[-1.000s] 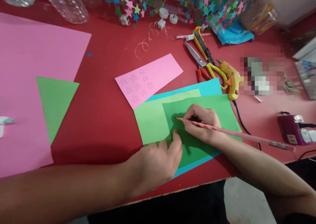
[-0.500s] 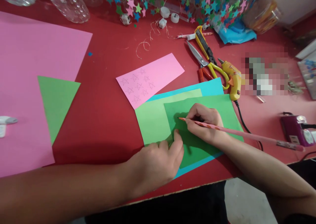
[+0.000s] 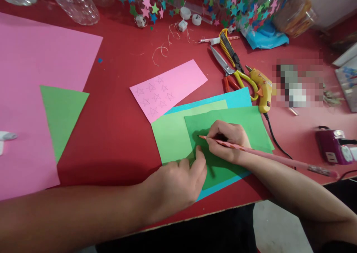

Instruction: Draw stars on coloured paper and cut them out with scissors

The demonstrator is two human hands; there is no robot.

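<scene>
My right hand grips a long pink pencil, its tip resting on a dark green sheet. That sheet lies on a light green sheet and a cyan sheet. My left hand lies on the papers with fingers curled, its thumb pressing the dark green sheet's lower left part. A pink strip with several pencilled stars lies just beyond the stack.
On the red table are scissors, a yellow cutter, a yellow glue gun with its cord, a purple device, a large pink sheet under a green triangle, bottles and star decorations at the back.
The pencil tip has shifted a little down and left on the dark green sheet. My left hand has stayed in place.
</scene>
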